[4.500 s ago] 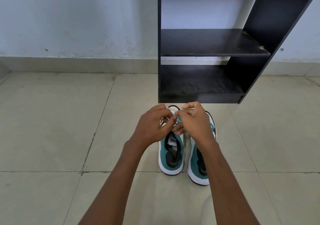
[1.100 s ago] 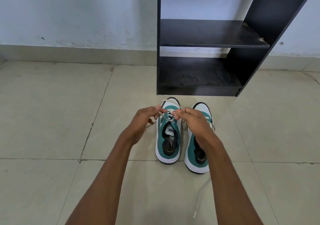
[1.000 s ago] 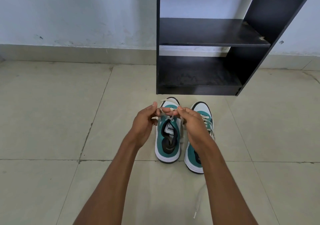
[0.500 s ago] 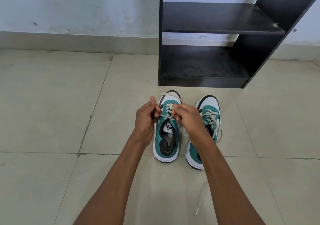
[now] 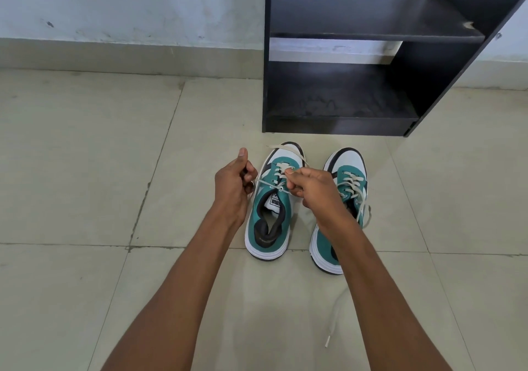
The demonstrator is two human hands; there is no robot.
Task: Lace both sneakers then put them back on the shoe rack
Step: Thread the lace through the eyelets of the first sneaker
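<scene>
From the head camera I see my left hand [image 5: 234,182] and right hand [image 5: 311,190] each pinching an end of the lace [image 5: 268,183], pulled taut across the left sneaker [image 5: 271,228]. The right sneaker [image 5: 350,176] stands beside it on the floor [image 5: 85,170], both just before the rack [image 5: 343,99].

Pale beige floor tiles [image 5: 85,170] with dark grout lines carry 2 teal-and-white sneakers side by side, toes toward the wall: the left sneaker [image 5: 271,228] and the right sneaker [image 5: 325,250], near each other. A loose white lace end [image 5: 333,325] trails on the tile behind the right one. Just beyond the toes stands a black shoe rack [image 5: 337,126]
</scene>
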